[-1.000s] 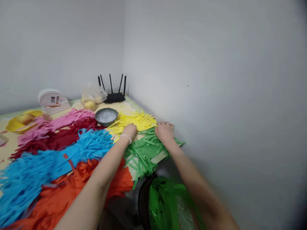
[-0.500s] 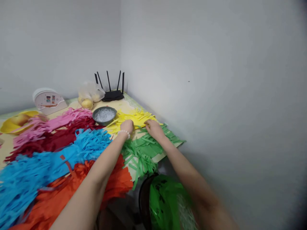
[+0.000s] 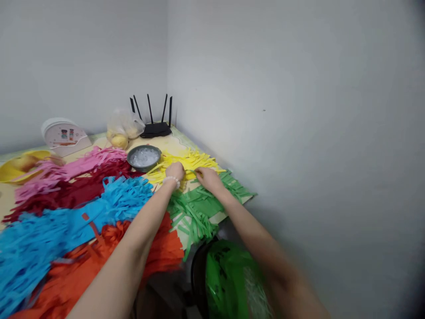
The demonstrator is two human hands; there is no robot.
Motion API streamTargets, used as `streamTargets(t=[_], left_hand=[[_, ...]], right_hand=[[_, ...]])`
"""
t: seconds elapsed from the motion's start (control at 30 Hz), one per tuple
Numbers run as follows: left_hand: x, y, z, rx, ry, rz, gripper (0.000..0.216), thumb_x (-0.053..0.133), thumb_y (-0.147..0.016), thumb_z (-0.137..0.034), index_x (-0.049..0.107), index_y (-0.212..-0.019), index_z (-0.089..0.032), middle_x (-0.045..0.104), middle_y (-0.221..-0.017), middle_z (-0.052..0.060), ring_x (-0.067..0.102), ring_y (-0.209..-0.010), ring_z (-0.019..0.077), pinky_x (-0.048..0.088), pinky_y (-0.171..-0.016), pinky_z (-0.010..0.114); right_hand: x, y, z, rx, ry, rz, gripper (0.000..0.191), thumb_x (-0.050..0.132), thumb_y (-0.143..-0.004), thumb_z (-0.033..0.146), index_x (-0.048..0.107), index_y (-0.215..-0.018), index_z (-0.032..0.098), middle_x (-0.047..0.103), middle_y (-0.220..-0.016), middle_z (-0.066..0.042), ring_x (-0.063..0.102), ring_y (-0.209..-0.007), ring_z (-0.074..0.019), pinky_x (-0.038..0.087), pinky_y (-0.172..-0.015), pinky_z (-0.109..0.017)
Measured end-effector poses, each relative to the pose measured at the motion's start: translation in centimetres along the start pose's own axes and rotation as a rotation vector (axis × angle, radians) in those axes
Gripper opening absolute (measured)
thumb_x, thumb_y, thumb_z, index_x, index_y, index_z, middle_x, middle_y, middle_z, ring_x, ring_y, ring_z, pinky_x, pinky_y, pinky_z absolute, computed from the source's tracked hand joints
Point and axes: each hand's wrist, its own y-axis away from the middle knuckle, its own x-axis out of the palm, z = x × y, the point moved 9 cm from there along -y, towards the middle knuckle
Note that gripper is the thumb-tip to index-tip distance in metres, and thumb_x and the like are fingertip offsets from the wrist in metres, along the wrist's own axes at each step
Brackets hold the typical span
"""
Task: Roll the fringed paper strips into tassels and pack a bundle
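My left hand (image 3: 175, 171), with a beaded bracelet at its wrist, is closed over the near edge of the yellow fringed paper (image 3: 192, 160). A thin green strip (image 3: 190, 171) runs from it to my right hand (image 3: 209, 179), whose thumb and finger pinch the other end. The left fingertips are mostly hidden behind the hand. Under the right wrist lies the green fringed paper (image 3: 202, 201), its cut ends spread over the table edge. Beyond my left hand stands a grey bowl (image 3: 144, 168) of clear pieces.
Pink (image 3: 83, 165), dark red (image 3: 79, 192), blue (image 3: 83, 217) and orange fringed paper (image 3: 166, 248) lie leftward. Behind are a black router (image 3: 156, 130), a bag of yellow fruit (image 3: 120, 133), a yellow bowl (image 3: 9, 173) and a white holder (image 3: 66, 137). A green bag (image 3: 226, 283) lines a bin below.
My right hand has shifted slightly left, closer to my left hand. The green strip between them now shows more clearly. The view has tilted a little.
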Motion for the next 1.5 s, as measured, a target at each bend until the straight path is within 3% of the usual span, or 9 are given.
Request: streamTargets(t=[0.27, 0.5, 0.7, 0.8, 1.03, 1.23, 1.37, 1.5], left_hand=[[0.3, -0.9, 0.5, 0.044, 0.061, 0.068, 0.033, 0.061, -0.094, -0.035, 0.06, -0.122, -0.016, 0.062, -0.123, 0.01, 0.063, -0.106, 0.0231, 0.055, -0.09, 0.044], [0.4, -1.5, 1.4, 0.044, 0.105, 0.066, 0.034, 0.061, -0.094, -0.034, 0.06, -0.122, -0.016, 0.062, -0.123, 0.01, 0.063, -0.107, 0.0233, 0.055, -0.09, 0.044], [-1.3, -1.1, 1.3, 0.063, 0.158, -0.009, 0.032, 0.06, -0.095, -0.035, 0.061, -0.12, -0.016, 0.063, -0.12, 0.01, 0.064, -0.102, 0.0217, 0.056, -0.087, 0.042], [-3.9, -0.4, 1.3, 0.059, 0.178, -0.132, 0.031, 0.059, -0.095, -0.036, 0.062, -0.116, -0.015, 0.065, -0.116, 0.009, 0.065, -0.1, 0.021, 0.055, -0.088, 0.042], [-12.4, 3.1, 2.1, 0.056, 0.211, -0.591, 0.021, 0.05, -0.095, -0.029, 0.069, -0.096, -0.019, 0.072, -0.108, 0.014, 0.06, -0.116, 0.0288, 0.038, -0.103, 0.044], [-19.4, 6.4, 7.9, -0.08, 0.326, -0.862, 0.023, 0.05, -0.093, -0.03, 0.069, -0.09, -0.017, 0.074, -0.094, 0.011, 0.067, -0.094, 0.0259, 0.048, -0.085, 0.037], [-25.7, 11.8, 13.0, -0.127, 0.361, -1.038, 0.026, 0.046, -0.094, -0.027, 0.067, -0.093, -0.012, 0.072, -0.093, 0.01, 0.065, -0.087, 0.0207, 0.049, -0.08, 0.035], [-30.3, 20.9, 15.7, -0.066, 0.301, -1.152, 0.017, 0.052, -0.09, -0.027, 0.065, -0.087, -0.016, 0.071, -0.088, 0.005, 0.065, -0.083, 0.0176, 0.05, -0.079, 0.032]], right_hand=[[-0.1, 0.0, -1.6, 0.159, 0.052, -0.014, 0.034, 0.058, -0.097, 0.035, 0.059, -0.126, 0.016, 0.065, -0.12, -0.01, 0.066, -0.104, -0.0223, 0.054, -0.091, -0.045], [-1.0, 0.6, 1.7, 0.002, 0.066, -0.03, 0.031, 0.049, -0.101, 0.025, 0.059, -0.128, 0.014, 0.062, -0.129, -0.013, 0.055, -0.125, -0.0246, 0.043, -0.106, -0.044], [0.6, 0.7, 2.8, 0.011, 0.124, 0.065, 0.033, 0.058, -0.097, 0.034, 0.059, -0.126, 0.017, 0.062, -0.125, -0.01, 0.063, -0.109, -0.0235, 0.052, -0.094, -0.046], [1.1, 0.8, 2.6, 0.054, 0.167, 0.102, 0.034, 0.059, -0.097, 0.035, 0.059, -0.126, 0.017, 0.062, -0.125, -0.01, 0.063, -0.107, -0.023, 0.054, -0.092, -0.045], [1.4, -0.5, 3.5, 0.101, 0.236, 0.16, 0.036, 0.06, -0.096, 0.034, 0.058, -0.127, 0.017, 0.061, -0.127, -0.01, 0.063, -0.11, -0.0241, 0.054, -0.092, -0.046], [2.4, -1.2, 4.9, 0.14, 0.255, 0.24, 0.035, 0.06, -0.096, 0.033, 0.058, -0.126, 0.017, 0.06, -0.129, -0.01, 0.063, -0.109, -0.0238, 0.055, -0.091, -0.045], [1.2, -0.4, 5.5, 0.14, 0.221, 0.25, 0.033, 0.06, -0.096, 0.033, 0.06, -0.124, 0.016, 0.062, -0.125, -0.01, 0.064, -0.105, -0.0225, 0.056, -0.088, -0.043], [-2.3, 1.1, 7.6, 0.101, 0.16, 0.172, 0.028, 0.06, -0.096, 0.034, 0.064, -0.115, 0.014, 0.067, -0.115, -0.009, 0.066, -0.101, -0.022, 0.055, -0.088, -0.043]])
